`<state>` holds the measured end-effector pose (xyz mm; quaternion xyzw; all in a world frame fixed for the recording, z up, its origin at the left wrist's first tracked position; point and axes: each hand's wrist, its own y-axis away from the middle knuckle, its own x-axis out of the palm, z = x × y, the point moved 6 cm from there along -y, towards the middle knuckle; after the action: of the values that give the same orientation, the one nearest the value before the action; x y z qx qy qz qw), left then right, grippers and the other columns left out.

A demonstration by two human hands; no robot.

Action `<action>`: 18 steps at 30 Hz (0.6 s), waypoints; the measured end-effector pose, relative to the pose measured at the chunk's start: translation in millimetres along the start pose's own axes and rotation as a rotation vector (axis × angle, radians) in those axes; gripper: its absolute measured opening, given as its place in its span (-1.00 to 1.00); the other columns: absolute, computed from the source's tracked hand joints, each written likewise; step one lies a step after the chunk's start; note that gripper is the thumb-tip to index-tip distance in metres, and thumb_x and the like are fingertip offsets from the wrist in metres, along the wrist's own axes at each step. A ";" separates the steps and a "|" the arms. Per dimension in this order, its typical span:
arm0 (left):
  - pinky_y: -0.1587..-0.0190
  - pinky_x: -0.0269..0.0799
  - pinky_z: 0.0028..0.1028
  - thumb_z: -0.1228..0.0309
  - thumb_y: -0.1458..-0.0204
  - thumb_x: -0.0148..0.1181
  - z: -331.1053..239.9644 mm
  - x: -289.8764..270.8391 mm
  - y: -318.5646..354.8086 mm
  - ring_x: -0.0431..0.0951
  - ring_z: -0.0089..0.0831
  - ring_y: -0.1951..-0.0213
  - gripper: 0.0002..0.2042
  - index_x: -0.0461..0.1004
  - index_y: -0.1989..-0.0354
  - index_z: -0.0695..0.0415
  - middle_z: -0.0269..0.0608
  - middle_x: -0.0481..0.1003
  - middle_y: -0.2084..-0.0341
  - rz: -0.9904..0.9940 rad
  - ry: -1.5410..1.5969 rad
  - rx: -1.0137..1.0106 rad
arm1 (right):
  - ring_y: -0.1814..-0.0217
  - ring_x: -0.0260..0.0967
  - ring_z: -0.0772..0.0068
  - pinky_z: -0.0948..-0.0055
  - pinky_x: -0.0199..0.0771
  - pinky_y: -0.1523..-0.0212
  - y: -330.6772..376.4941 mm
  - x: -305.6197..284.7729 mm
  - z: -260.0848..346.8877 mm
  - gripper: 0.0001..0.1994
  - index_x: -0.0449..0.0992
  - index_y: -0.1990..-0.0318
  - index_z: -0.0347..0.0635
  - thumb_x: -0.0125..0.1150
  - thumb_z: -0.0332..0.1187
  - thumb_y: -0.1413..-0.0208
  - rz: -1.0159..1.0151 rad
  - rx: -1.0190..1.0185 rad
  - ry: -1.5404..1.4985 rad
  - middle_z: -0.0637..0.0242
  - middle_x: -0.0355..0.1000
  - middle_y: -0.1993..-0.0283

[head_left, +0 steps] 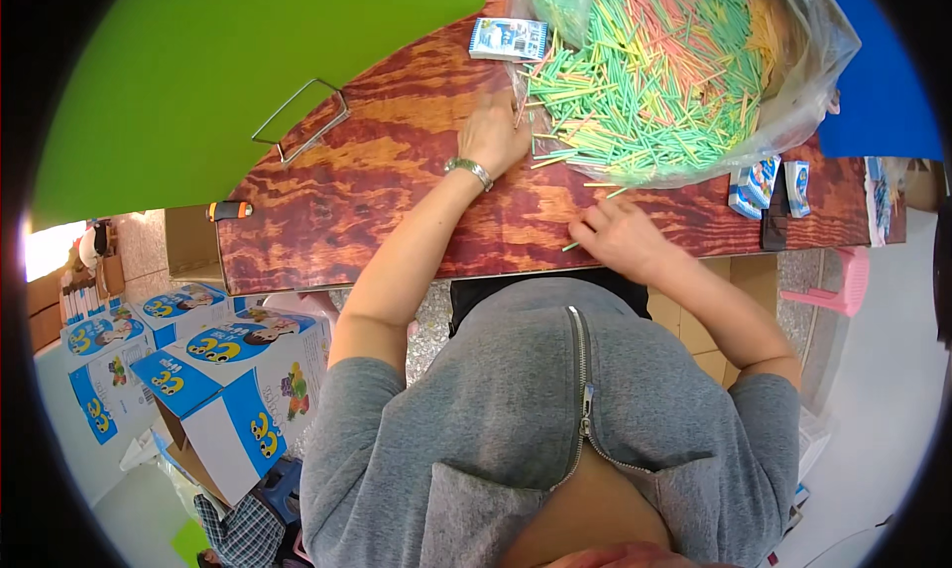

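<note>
In the head view, a clear plastic bag (pixel 828 43) lies open on the wood-grained table (pixel 397 162), and the thin green, yellow, pink and orange sticks (pixel 645 112) are heaped inside it, some spilling past its near and left edges. The left hand (pixel 493 137), with a metal-banded watch (pixel 468 171) at its wrist, is at the bag's left edge, fingers bent downward; whether they grasp anything I cannot tell. The right hand (pixel 623 239) rests on the table just on the near side of the bag, its fingers loosely curled. A single green stick (pixel 569 247) shows beside this hand, nearer the person than the bag; I cannot tell whether the fingers grip it.

Just beside the bag's upper left lies a blue-and-white packet stack (pixel 508 39). Well to the left of the bag are a wire frame (pixel 315 138) and, farther out, an orange-and-black cylinder (pixel 230 210). Near the bag's lower right stand small blue packets (pixel 759 186), by a black object (pixel 774 229). Far off to the bag's lower left, below table level, are printed cartons (pixel 213 370).
</note>
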<state>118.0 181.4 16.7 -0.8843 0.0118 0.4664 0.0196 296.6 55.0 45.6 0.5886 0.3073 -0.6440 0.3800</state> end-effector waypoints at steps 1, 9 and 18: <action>0.13 0.47 -0.19 0.29 0.04 0.19 -3.7 1.2 3.1 0.55 -0.05 0.18 -0.70 0.47 0.19 0.24 0.05 0.53 0.28 -0.002 -0.003 0.000 | 0.21 0.42 0.15 0.24 0.52 0.29 0.2 4.6 7.6 -0.82 0.41 0.23 -0.14 0.10 -0.42 0.04 -0.052 -0.031 -0.003 0.20 0.38 0.33; 0.30 0.52 -0.39 0.45 0.07 0.25 2.7 38.1 -1.7 0.61 -0.34 0.33 -0.69 0.44 0.13 0.28 -0.11 0.59 0.33 0.062 0.343 -0.043 | 0.21 0.44 0.13 0.20 0.52 0.29 -10.0 -53.5 -73.8 -0.69 0.43 0.05 -0.11 0.09 -0.52 0.00 -0.231 0.403 0.079 0.19 0.38 0.32; 0.22 0.52 -0.51 0.52 -0.19 -0.06 8.5 38.1 -3.6 0.56 -0.45 0.24 -0.75 0.33 -0.03 0.28 -0.14 0.51 0.15 0.327 1.140 -0.364 | 0.11 0.42 0.20 0.26 0.51 0.19 -76.5 -14.1 -35.8 -0.68 0.44 0.01 -0.11 0.10 -0.40 -0.02 -0.320 0.001 0.160 0.23 0.46 0.11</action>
<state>132.6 185.3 -19.5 -0.9703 0.0759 -0.0877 -0.2125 250.5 126.9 51.4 0.5816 0.4261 -0.6475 0.2467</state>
